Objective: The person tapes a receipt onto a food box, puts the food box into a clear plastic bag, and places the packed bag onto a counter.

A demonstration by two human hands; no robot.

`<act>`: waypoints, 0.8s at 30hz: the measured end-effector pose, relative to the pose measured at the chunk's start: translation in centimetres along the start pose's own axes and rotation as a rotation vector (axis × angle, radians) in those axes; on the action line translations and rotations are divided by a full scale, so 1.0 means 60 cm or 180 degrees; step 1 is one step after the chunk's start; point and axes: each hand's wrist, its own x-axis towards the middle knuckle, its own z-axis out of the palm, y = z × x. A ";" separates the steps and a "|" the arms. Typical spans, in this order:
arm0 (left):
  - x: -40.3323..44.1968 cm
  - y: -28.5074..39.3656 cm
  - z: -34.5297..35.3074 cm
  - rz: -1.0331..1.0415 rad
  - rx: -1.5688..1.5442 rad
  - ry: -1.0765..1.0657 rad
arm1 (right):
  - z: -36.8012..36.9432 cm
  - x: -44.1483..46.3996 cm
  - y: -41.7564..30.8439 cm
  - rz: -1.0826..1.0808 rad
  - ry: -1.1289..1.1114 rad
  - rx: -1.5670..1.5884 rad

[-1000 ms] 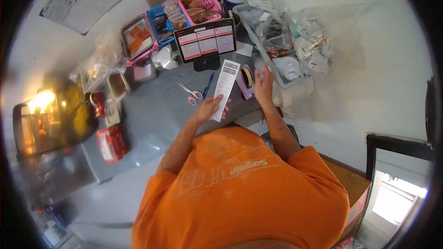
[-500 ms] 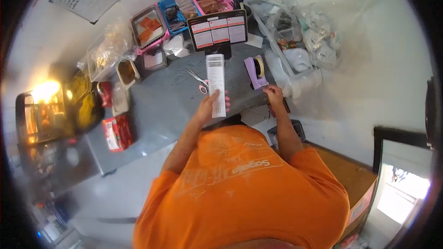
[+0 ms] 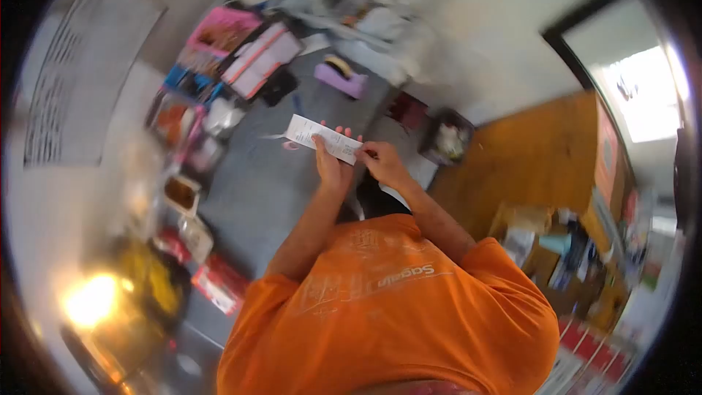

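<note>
A white printed paper slip (image 3: 307, 132) lies across my left hand (image 3: 333, 164), its thumb on top and fingertips showing past the far edge. My right hand (image 3: 382, 164) pinches the slip's right end between thumb and fingers. Past the slip, the purple tape dispenser (image 3: 341, 82) stands on the grey table (image 3: 248, 190). Scissors with pink handles (image 3: 290, 145) lie partly hidden behind the slip's left end. A blue pen (image 3: 297, 99) is blurred near the tablet (image 3: 260, 60).
Pink basket (image 3: 223, 31), blue basket (image 3: 191, 84) and small trays line the table's far left side. A red box (image 3: 218, 283) sits near its left edge. To the right are a bin (image 3: 447, 137), a wooden surface (image 3: 534, 153) and an open carton of items (image 3: 545, 252).
The view has swung to the right. My right hand has moved from beside the tape dispenser to the slip and grips its end. The slip has turned from upright to nearly crosswise.
</note>
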 end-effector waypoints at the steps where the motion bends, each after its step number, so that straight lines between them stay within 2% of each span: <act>1: -0.011 -0.026 0.010 -0.0199 0.0038 -0.0223 | -0.004 -0.026 0.007 -0.0377 0.0730 -0.0724; 3: -0.040 -0.050 0.033 -0.0428 0.0414 -0.0988 | -0.041 -0.085 0.020 -0.0116 0.1099 -0.0709; 4: -0.021 -0.063 0.011 -0.0517 0.0556 -0.1173 | -0.069 -0.121 0.027 0.0009 0.1155 -0.0672; 5: -0.003 -0.085 -0.011 -0.0596 0.0681 -0.1358 | -0.097 -0.163 0.036 0.0189 0.1502 -0.0697; 7: -0.037 -0.117 0.037 -0.1001 0.0372 -0.0656 | -0.144 -0.246 0.051 0.0234 0.1080 -0.0901; 8: -0.043 -0.142 0.030 -0.1232 0.0451 -0.0746 | -0.164 -0.293 0.030 0.0705 0.1030 -0.0814; 10: -0.045 -0.200 0.006 -0.2036 0.0938 -0.0675 | -0.190 -0.383 0.055 0.1069 0.1339 -0.0700; 11: -0.042 -0.242 -0.017 -0.2112 0.0984 -0.0730 | -0.201 -0.426 0.069 0.1317 0.1432 -0.0604; 13: -0.035 -0.312 -0.057 -0.2858 0.1955 -0.0688 | -0.200 -0.514 0.110 0.1275 0.1831 -0.0576; 14: -0.060 -0.346 -0.045 -0.2892 0.2006 -0.0729 | -0.201 -0.566 0.128 0.1229 0.2138 -0.0562; 16: -0.156 -0.438 0.001 -0.3022 0.2641 -0.1225 | -0.212 -0.669 0.116 0.1792 0.2319 -0.0090; 17: -0.221 -0.472 0.057 -0.3064 0.2864 -0.1099 | -0.212 -0.721 0.116 0.1743 0.2685 0.0383; 19: -0.277 -0.587 0.066 -0.3175 0.2593 -0.2061 | -0.211 -0.824 0.141 0.1555 0.3360 0.1011; 21: -0.382 -0.646 0.124 -0.2785 0.3802 -0.2648 | -0.213 -0.914 0.165 0.1688 0.3453 0.0901; 22: -0.394 -0.699 0.105 -0.2872 0.3903 -0.2931 | -0.210 -0.947 0.184 0.1829 0.3331 0.0936; 23: -0.398 -0.744 0.081 -0.2849 0.3929 -0.2937 | -0.203 -0.970 0.206 0.1966 0.3209 0.0966; 24: -0.399 -0.786 0.053 -0.2626 0.4501 -0.3392 | -0.190 -0.982 0.243 0.2027 0.3096 0.1158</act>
